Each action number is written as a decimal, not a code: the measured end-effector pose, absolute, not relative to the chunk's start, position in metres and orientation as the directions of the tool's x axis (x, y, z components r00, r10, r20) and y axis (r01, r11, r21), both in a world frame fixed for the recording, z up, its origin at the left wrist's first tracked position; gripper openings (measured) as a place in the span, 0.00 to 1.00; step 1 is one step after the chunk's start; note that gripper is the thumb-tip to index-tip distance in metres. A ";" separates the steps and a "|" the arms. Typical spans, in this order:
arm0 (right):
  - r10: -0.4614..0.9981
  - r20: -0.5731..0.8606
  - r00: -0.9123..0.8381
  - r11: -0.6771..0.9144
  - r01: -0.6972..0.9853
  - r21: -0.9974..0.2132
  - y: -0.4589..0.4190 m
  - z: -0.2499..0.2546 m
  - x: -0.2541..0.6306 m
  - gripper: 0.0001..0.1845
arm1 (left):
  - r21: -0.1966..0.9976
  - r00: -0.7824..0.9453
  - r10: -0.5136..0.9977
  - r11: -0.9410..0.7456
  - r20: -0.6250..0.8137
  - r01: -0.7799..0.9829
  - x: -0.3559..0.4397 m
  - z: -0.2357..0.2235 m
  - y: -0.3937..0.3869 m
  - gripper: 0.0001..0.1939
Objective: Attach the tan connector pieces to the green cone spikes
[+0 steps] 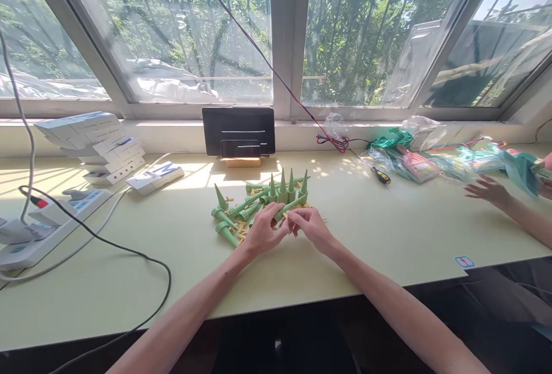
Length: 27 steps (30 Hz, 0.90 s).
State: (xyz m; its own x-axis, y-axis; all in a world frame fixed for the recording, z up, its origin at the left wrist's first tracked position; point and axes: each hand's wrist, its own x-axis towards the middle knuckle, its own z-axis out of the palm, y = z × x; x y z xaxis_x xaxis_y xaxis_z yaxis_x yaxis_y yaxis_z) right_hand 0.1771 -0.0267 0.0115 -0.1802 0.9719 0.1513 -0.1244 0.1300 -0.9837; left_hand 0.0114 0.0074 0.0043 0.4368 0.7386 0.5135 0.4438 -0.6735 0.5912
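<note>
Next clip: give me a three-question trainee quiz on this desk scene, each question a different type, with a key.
1. True or false: four green cones stand upright in a row behind the pile.
2. Multiple choice: what lies on the table right of the pile? A) a screwdriver B) a hammer C) scissors
3. Fill in: the left hand and right hand meet over small ____ pegs.

Key: 1 true; 2 A; 3 yellow. Another person's hand rests at the right, apart from these two. A tablet leans at the window.
</note>
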 end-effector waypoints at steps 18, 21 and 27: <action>0.946 0.274 -0.172 0.280 0.007 -0.960 -0.028 0.007 0.174 0.19 | 0.845 0.382 0.873 -0.431 0.302 0.317 0.009 0.009 0.011 0.19; 0.946 0.273 -0.175 0.277 -0.001 -0.961 -0.027 0.004 0.174 0.18 | 0.843 0.394 0.866 -0.441 0.309 0.308 0.010 0.011 0.010 0.19; 0.945 0.277 -0.174 0.281 -0.004 -0.960 -0.027 0.002 0.174 0.15 | 0.845 0.422 0.848 -0.457 0.320 0.277 0.011 0.013 0.010 0.16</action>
